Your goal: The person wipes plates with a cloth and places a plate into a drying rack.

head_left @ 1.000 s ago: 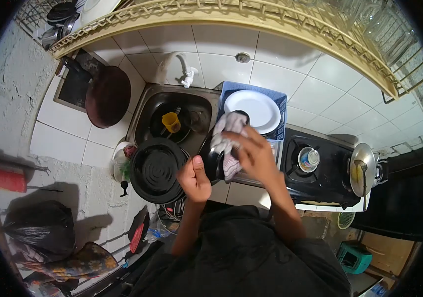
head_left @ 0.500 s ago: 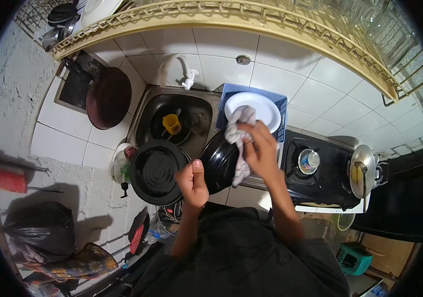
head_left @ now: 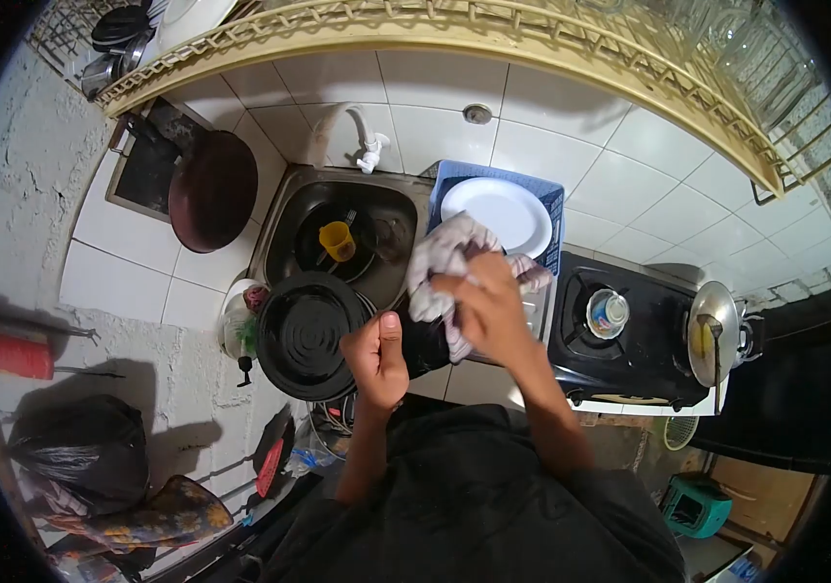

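Note:
My left hand [head_left: 376, 361] is closed, thumb up, on the near left edge of a glossy black plate [head_left: 424, 352]. Most of that plate is hidden under a white-and-purple checked cloth [head_left: 440, 255]. The cloth is bunched in my right hand [head_left: 485, 309], which presses it onto the plate, its loose end hanging to the right. Left of my left hand, a round black ridged dish [head_left: 306, 335] lies at the sink's front corner. Behind the cloth, a white oval plate [head_left: 503, 209] rests in a blue basket [head_left: 558, 209].
The metal sink [head_left: 284, 209] holds a yellow cup [head_left: 337, 241] and dark cookware under a white tap [head_left: 369, 151]. A brown frying pan [head_left: 213, 192] stands at left. To the right, a gas stove [head_left: 571, 350] carries a wok [head_left: 713, 335]. A yellow dish rack [head_left: 454, 44] hangs overhead.
My right hand has moved left and slightly nearer with the cloth, which now spreads wider and covers more of the black plate. My left hand has stayed nearly in place.

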`<act>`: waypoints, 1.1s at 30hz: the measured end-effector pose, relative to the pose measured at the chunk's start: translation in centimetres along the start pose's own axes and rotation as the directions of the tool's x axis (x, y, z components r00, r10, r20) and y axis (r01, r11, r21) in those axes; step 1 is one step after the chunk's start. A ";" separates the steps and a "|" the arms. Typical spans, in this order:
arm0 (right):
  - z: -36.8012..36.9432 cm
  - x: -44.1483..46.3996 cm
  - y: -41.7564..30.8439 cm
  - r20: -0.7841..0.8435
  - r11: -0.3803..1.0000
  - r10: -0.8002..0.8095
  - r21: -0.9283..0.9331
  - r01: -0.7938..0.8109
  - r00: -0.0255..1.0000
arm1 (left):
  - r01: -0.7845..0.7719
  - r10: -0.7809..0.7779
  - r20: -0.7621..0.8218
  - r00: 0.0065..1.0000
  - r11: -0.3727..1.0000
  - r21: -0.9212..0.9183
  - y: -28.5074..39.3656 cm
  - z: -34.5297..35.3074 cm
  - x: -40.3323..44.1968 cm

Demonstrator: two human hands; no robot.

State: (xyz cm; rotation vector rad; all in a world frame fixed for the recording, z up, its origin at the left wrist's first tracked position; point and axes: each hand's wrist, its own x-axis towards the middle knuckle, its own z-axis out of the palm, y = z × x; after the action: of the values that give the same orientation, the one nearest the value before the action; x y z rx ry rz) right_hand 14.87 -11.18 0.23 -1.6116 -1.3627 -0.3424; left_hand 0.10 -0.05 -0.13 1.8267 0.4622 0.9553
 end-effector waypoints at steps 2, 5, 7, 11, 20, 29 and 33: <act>-0.2 -0.7 2.5 -0.082 0.973 0.229 0.061 -0.224 0.970 | 0.044 -0.044 -0.001 0.999 0.998 -0.045 -0.5 -0.2 -0.3; -0.1 -0.6 2.7 -0.130 0.956 0.291 0.075 -0.283 0.948 | 0.022 -0.022 -0.007 1.000 0.999 -0.043 -0.8 -0.2 -0.2; 0.0 -0.4 1.1 -0.070 0.967 0.253 0.038 -0.251 0.965 | -0.006 0.005 -0.019 1.000 1.000 -0.024 -0.8 -0.1 0.0; -0.5 0.1 0.0 -0.018 0.988 0.151 -0.024 -0.152 0.988 | -0.001 0.001 -0.016 1.000 1.000 -0.013 -0.6 -0.3 0.1; -0.3 0.0 0.3 -0.044 0.990 0.138 -0.006 -0.138 0.989 | 0.023 -0.023 -0.045 0.999 1.000 -0.002 -1.1 -0.6 0.2; -0.1 -1.3 3.4 -0.166 0.946 0.325 0.068 -0.318 0.931 | 0.023 -0.026 -0.055 0.998 0.998 -0.051 -1.4 -0.8 0.7; -1.3 -0.7 3.0 -0.107 0.947 0.321 0.061 -0.316 0.941 | 0.072 -0.076 -0.062 0.995 0.995 -0.062 -0.6 -1.1 1.0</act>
State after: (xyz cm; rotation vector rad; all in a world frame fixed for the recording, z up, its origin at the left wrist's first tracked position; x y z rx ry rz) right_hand 17.74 -12.41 -1.08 -1.7162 -0.9937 -0.2064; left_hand -0.06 1.56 -0.07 1.7174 0.5320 0.9687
